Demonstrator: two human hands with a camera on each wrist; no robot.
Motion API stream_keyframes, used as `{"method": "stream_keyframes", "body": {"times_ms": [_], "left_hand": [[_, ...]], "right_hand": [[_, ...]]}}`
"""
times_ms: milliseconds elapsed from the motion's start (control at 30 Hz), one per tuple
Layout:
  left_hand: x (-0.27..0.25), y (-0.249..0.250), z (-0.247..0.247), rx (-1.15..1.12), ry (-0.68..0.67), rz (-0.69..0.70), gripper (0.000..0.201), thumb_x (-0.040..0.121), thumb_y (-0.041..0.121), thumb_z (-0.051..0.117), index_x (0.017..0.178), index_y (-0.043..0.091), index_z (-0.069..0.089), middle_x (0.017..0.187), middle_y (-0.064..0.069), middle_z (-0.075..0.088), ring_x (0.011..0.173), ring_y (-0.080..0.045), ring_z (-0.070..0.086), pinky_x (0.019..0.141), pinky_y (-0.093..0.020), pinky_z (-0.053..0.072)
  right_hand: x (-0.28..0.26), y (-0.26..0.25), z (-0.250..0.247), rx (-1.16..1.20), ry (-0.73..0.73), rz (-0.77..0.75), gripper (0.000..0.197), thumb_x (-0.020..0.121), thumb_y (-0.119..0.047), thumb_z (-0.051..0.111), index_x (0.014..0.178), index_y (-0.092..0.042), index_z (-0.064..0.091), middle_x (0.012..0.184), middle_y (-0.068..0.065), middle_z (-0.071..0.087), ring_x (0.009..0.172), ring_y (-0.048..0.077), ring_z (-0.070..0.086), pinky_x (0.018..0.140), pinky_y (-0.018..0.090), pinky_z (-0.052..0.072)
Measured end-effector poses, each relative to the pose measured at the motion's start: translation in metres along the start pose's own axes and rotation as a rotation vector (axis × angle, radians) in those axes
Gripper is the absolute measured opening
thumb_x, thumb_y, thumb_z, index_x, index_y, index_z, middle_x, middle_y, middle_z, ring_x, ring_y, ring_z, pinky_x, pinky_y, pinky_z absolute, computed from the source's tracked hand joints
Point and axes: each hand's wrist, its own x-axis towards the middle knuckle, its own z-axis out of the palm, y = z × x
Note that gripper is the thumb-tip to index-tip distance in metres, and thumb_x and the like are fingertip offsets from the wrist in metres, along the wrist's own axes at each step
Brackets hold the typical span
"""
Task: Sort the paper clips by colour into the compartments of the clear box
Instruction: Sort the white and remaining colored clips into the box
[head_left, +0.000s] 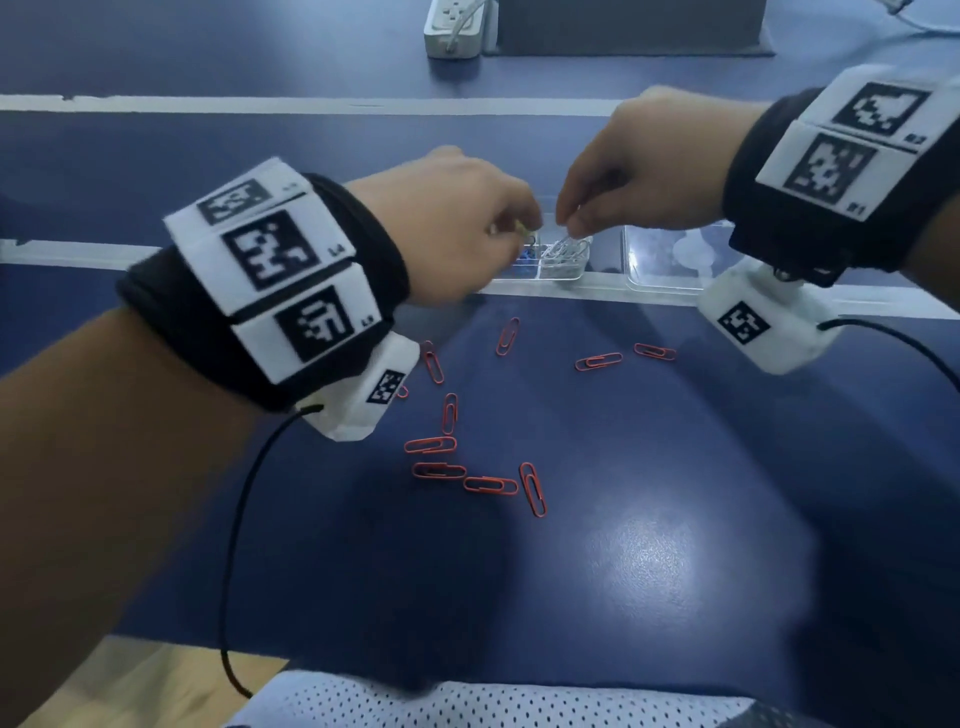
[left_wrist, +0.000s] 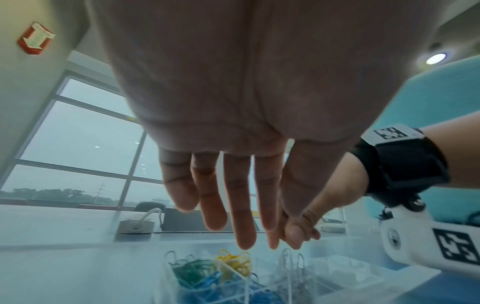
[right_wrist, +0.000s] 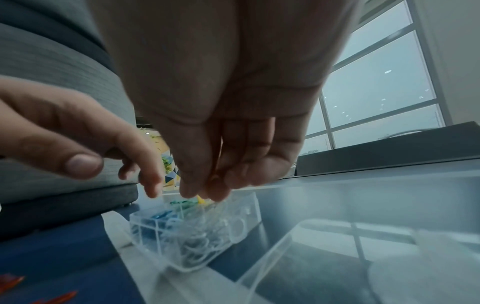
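Red wire paper clips (head_left: 485, 447) lie scattered on the dark blue table (head_left: 675, 519) nearest me. Beyond them, on the white stripe, stands the small clear plastic compartment box (head_left: 553, 262), holding blue, green, yellow and silver clips in separate cells. My left hand (head_left: 457, 228) hangs over it with fingers straight and released. My right hand (head_left: 644, 166) bunches its fingertips (right_wrist: 202, 185) just above the silver cell; whether they pinch a clip, I cannot tell.

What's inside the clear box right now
The clear box holds green paper clips, yellow paper clips, blue paper clips and silver paper clips, each colour in its own compartment. Both hands hide other compartments.
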Motion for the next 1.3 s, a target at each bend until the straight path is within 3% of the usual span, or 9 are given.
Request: {"method": "stream_keyframes", "body": {"times_ms": [200,467,667,833,933,1100,1167,1233,1300], "left_hand": [[-0.041,-0.027,-0.008,-0.166,0.005,-0.128,0.019,0.088,0.029,0.053,0.103,0.030,0.065,0.086,0.011,0.063,0.084,-0.017,0.058,0.086,-0.027,0.043],[-0.082,-0.057,0.012,-0.124,-0.123,-0.275,0.017,0.076,0.023,0.071,0.091,0.027,0.065,0.081,0.019,0.063,0.084,-0.006,0.063,0.083,-0.024,0.047],[-0.081,-0.054,0.013,0.002,-0.191,-0.230,0.031,0.058,0.047,0.078,0.084,0.034,0.066,0.079,0.011,0.062,0.082,-0.015,0.057,0.077,-0.039,0.052],[-0.080,-0.058,0.011,0.041,-0.225,-0.198,0.036,0.052,0.045,0.084,0.084,0.036,0.070,0.094,0.012,0.063,0.089,-0.014,0.057,0.080,-0.035,0.049],[-0.083,-0.060,0.015,0.047,-0.200,-0.162,0.030,0.053,0.040,0.084,0.080,0.033,0.073,0.096,0.012,0.063,0.091,-0.015,0.058,0.079,-0.038,0.048],[-0.084,-0.066,0.020,0.017,-0.143,-0.178,0.019,0.056,0.033,0.084,0.072,0.027,0.076,0.075,0.021,0.055,0.074,-0.007,0.054,0.068,-0.026,0.044],[-0.085,-0.068,0.021,-0.007,-0.128,-0.166,0.018,0.057,0.033,0.084,0.073,0.028,0.076,0.078,0.024,0.056,0.082,-0.011,0.056,0.073,-0.027,0.044],[-0.086,-0.071,0.021,-0.015,-0.119,-0.156,0.015,0.059,0.033,0.083,0.072,0.029,0.076,0.086,0.020,0.061,0.087,-0.011,0.057,0.077,-0.028,0.043],[-0.087,-0.072,0.023,-0.009,-0.120,-0.131,0.012,0.061,0.035,0.081,0.070,0.032,0.075,0.096,0.016,0.064,0.090,-0.010,0.058,0.081,-0.032,0.045]], "right_hand": [[-0.005,-0.007,0.007,0.004,-0.013,-0.044,0.009,0.081,-0.028,0.065,0.087,-0.027,0.072,0.076,-0.010,0.065,0.076,0.019,0.056,0.074,0.025,0.039],[0.004,-0.016,0.015,-0.069,0.062,-0.042,0.010,0.082,-0.017,0.065,0.088,-0.018,0.072,0.078,0.001,0.064,0.071,0.023,0.051,0.072,0.027,0.039],[0.000,-0.047,0.009,-0.064,0.162,-0.031,0.015,0.084,-0.019,0.058,0.094,-0.022,0.069,0.091,0.005,0.070,0.076,0.024,0.050,0.071,0.029,0.040],[-0.006,-0.109,0.020,-0.022,-0.049,-0.175,0.024,0.072,-0.030,0.049,0.086,-0.031,0.068,0.085,0.008,0.066,0.079,0.034,0.061,0.075,0.040,0.053],[-0.005,-0.139,0.029,-0.078,-0.114,-0.194,0.019,0.079,-0.040,0.058,0.090,-0.026,0.066,0.064,0.000,0.043,0.069,0.028,0.050,0.064,0.029,0.039],[0.002,-0.160,0.034,-0.077,-0.098,-0.129,0.045,0.071,-0.050,0.070,0.056,-0.024,0.036,0.060,-0.006,0.033,0.048,0.013,0.030,0.046,0.023,0.023],[0.005,-0.159,0.036,-0.099,-0.108,-0.135,0.034,0.071,-0.042,0.073,0.062,-0.025,0.045,0.061,-0.006,0.032,0.051,0.017,0.034,0.049,0.025,0.028],[0.007,-0.157,0.039,-0.112,-0.129,-0.153,0.019,0.074,-0.039,0.072,0.085,-0.029,0.061,0.063,-0.006,0.031,0.063,0.023,0.041,0.059,0.030,0.036],[0.007,-0.155,0.041,-0.109,-0.167,-0.172,0.027,0.076,-0.040,0.069,0.100,-0.029,0.065,0.069,-0.004,0.040,0.073,0.025,0.046,0.064,0.030,0.037]]}}
